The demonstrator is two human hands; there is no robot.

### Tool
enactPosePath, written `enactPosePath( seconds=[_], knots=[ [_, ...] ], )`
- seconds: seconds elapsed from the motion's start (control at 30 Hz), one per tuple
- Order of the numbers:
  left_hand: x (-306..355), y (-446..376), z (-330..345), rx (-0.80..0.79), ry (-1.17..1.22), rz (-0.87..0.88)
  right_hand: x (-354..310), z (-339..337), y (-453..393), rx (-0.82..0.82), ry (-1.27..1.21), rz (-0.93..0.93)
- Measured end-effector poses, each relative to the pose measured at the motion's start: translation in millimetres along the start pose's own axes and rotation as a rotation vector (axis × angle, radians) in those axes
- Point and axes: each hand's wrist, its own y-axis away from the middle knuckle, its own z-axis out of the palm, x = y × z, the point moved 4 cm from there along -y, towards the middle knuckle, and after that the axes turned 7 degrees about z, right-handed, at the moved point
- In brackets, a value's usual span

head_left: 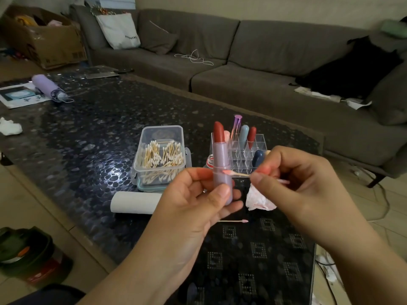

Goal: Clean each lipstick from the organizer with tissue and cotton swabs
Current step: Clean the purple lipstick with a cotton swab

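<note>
Nearest the camera, a used cotton swab (234, 221) with a pink tip lies on the dark table (92, 133), with a crumpled stained tissue (259, 200) a bit beyond it to the right. Above those, the left hand (198, 194) has thumb and fingers wrapped round the lilac lipstick (222, 170), held upright with the red bullet wound out. The right hand (293, 179) pinches a second swab (239, 174), its pinkish tip touching the tube at the seam ring. I'd say roll the swab slowly around that groove, keep the tube steady and stay off the bullet. Further back sit the tissue roll (134, 202), the tub of swabs (160, 155) and the clear organizer (253, 150) with more lipsticks standing in it.
</note>
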Motion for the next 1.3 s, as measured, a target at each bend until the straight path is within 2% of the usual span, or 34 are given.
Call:
enactPosePath(
  seconds=[0.1, 0.33, 0.57, 0.8, 1.3],
  knots=[
    [0.7, -0.8, -1.4, -0.009, -0.025, -0.005, 0.0, -7.2, -1.0, 0.036, -0.022, 0.019],
    [0.1, -0.1, 0.0, -0.067, -0.109, 0.002, -1.2, 8.1, 0.4, -0.080, -0.040, 0.012],
    [6.1, 2.2, 4.6, -0.075, -0.220, 0.013, -0.6, 1.7, 0.1, -0.031, -0.029, -0.005],
    [4.7, 2.6, 3.4, -0.104, -0.046, 0.006, -0.2, 0.8, 0.1, -0.002, -0.021, -0.005],
    [-0.1, 0.1, 4.9, -0.073, -0.103, 0.069, -2.5, -0.4, 1.1, 0.040, -0.027, 0.011]
  ],
)
